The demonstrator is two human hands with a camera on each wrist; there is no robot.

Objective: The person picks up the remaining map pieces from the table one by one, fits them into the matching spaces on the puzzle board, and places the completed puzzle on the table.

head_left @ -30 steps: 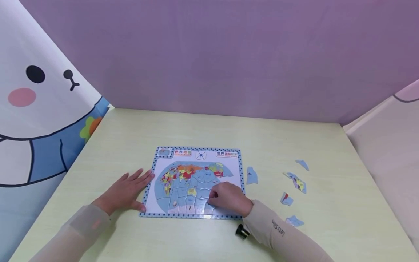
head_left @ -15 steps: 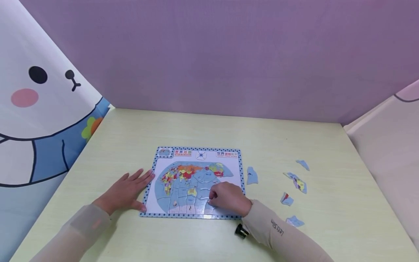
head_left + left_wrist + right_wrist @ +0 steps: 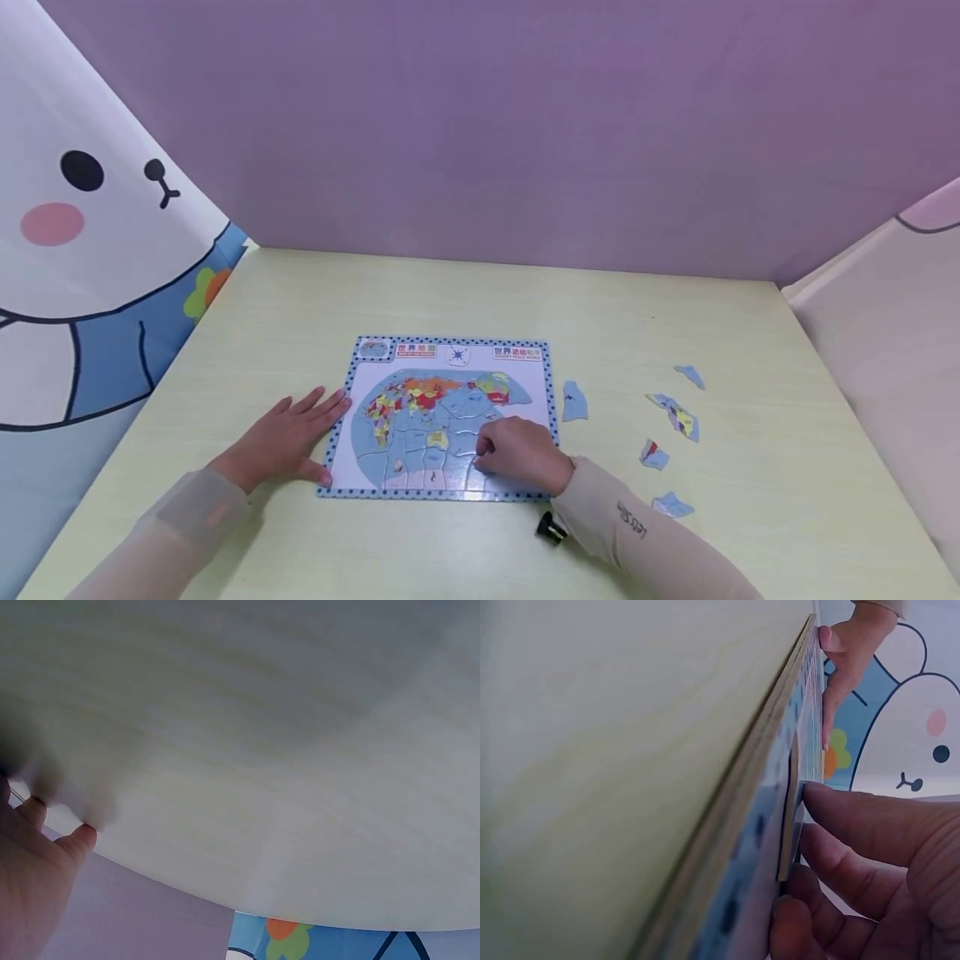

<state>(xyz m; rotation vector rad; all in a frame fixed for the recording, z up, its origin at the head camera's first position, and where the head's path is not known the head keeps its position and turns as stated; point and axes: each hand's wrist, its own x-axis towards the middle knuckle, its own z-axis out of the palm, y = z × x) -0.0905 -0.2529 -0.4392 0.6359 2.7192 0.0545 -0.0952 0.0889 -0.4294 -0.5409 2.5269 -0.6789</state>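
Observation:
A world-map jigsaw puzzle (image 3: 437, 404) with a blue dotted border lies flat on the table, many of its pieces in place. My left hand (image 3: 281, 442) rests at its left edge, fingers spread, the thumb near the lower left corner. Over the lower right of the map is my right hand (image 3: 521, 454), its fingers curled. In the right wrist view the thumb and fingers of that hand (image 3: 870, 855) pinch a puzzle piece (image 3: 790, 825), which sits slightly raised above the board. The palm side is hidden from the head view.
Loose puzzle pieces lie right of the board: a blue one (image 3: 575, 401), a multicoloured one (image 3: 678, 417), a red-and-blue one (image 3: 655, 455) and more blue ones. A small black object (image 3: 551, 528) is beside the right sleeve. A purple panel (image 3: 480, 133) stands behind the table.
Both hands stay nearly still on the puzzle, with the right fingers shifting only slightly. The whole view drifts a little. The loose pieces have not moved.

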